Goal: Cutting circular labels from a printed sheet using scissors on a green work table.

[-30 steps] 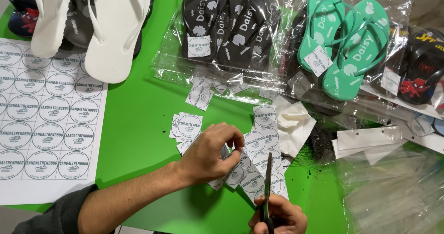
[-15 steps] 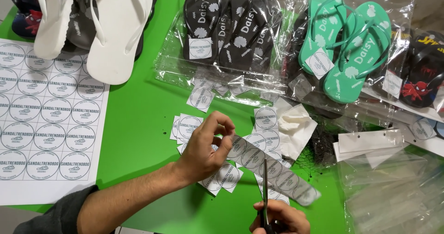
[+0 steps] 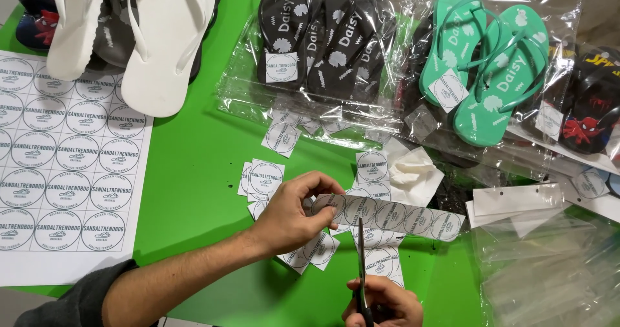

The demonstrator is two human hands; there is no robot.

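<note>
At lower centre, the label strip (image 3: 387, 216) is pinched at its left end by the left hand (image 3: 297, 207). Since a second ago it has been drawn out flat. The scissors (image 3: 361, 262), gripped by the right hand (image 3: 382, 303), are positioned beneath the strip, blades nearly closed.

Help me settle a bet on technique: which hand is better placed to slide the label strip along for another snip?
Left, probably. The left hand already pinches the label strip at its end, while the right hand is taken up with the scissors.
</note>
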